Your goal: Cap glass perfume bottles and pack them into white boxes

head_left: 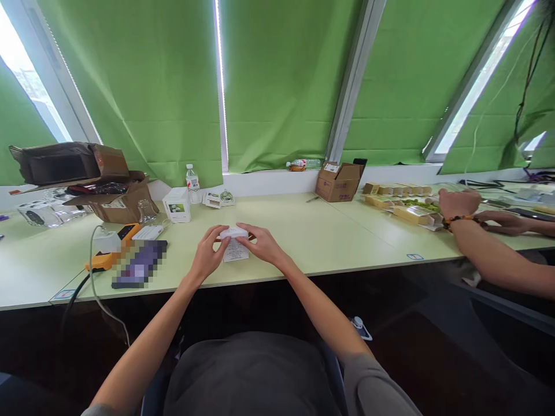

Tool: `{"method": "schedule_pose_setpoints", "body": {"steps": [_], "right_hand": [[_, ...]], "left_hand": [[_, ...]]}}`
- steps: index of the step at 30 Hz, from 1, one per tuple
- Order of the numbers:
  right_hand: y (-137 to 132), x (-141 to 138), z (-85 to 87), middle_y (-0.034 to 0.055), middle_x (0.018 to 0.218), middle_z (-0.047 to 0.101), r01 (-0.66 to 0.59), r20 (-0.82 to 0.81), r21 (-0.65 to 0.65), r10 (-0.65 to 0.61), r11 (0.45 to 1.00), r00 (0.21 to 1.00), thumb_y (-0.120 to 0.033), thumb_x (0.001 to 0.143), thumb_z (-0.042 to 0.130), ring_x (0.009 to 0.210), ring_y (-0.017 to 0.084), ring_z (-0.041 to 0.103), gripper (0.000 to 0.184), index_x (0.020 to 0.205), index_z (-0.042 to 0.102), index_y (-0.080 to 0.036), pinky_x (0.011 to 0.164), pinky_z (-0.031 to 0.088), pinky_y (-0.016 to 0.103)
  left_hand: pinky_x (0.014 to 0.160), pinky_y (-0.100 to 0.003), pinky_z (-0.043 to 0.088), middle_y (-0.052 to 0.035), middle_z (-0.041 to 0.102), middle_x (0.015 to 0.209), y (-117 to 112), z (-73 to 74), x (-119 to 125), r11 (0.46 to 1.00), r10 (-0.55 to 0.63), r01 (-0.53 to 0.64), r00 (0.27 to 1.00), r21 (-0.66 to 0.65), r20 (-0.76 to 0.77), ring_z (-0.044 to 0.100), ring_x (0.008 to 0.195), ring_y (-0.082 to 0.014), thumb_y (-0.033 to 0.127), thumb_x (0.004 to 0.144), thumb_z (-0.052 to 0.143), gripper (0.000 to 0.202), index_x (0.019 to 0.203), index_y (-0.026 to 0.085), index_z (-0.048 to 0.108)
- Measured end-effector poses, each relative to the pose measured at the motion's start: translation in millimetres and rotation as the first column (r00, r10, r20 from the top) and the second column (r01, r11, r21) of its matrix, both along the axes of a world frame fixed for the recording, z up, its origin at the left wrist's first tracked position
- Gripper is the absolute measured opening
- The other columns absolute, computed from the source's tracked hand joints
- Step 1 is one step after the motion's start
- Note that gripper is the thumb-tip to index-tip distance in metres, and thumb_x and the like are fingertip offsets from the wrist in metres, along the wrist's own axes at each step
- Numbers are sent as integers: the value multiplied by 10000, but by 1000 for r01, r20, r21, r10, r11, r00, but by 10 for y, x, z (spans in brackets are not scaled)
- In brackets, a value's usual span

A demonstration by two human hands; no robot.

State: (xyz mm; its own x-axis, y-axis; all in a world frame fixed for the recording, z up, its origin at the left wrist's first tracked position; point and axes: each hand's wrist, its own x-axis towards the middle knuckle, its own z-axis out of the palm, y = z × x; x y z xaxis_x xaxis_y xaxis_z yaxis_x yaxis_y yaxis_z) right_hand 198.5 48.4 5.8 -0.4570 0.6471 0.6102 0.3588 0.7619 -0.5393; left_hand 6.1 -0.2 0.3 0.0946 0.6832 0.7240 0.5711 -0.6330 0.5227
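Pinching the small box (236, 252) from both sides, left hand (208, 253) and right hand (265, 246) seem busy at its top, front-right of the upright bottle (192, 186); the next move likely calls for even pressure.

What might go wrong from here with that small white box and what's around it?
If the left grip or right grip loosens, the small white box might drop off the table, as it is held near the front edge. The white cable hangs over that edge, left of the left forearm; a sideways sweep may snag it.
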Motion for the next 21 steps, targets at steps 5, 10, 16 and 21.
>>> {"method": "schedule_pose_setpoints", "body": {"steps": [5,10,16,21], "right_hand": [[-26,-20,12,52,1232,642,16,-65,3,-16,1000,998,-397,899,536,929,172,634,435,1305,573,-244,780,552,301],[-13,1,10,36,1238,644,-18,-58,-74,14,997,998,-387,891,554,923,170,650,414,1281,598,-254,786,557,293],[1,20,2,51,1161,679,33,6,-111,-32,993,999,-417,893,551,827,170,656,512,1372,506,-242,781,550,320],[9,27,-12,58,1072,701,59,40,-102,-55,993,998,-434,900,539,795,169,656,500,1355,522,-228,781,536,319]], "left_hand": [[844,-340,575,-65,579,1230,8,3,-17,1000,3,-3,1000,23,9,589,1081,-194,360,945,462,291,1188,253,580],[857,-346,569,-67,566,1255,14,-17,-19,1000,-1,1,1000,22,-21,573,1125,-204,374,944,460,297,1173,249,601],[829,-333,576,-70,575,1214,22,-22,-23,1000,-12,12,1000,11,2,592,1068,-191,368,939,470,286,1156,240,606],[780,-330,590,-71,588,1185,22,-12,-30,1000,1,-1,1000,-3,-1,620,972,-181,391,937,465,306,1162,241,609]]}}
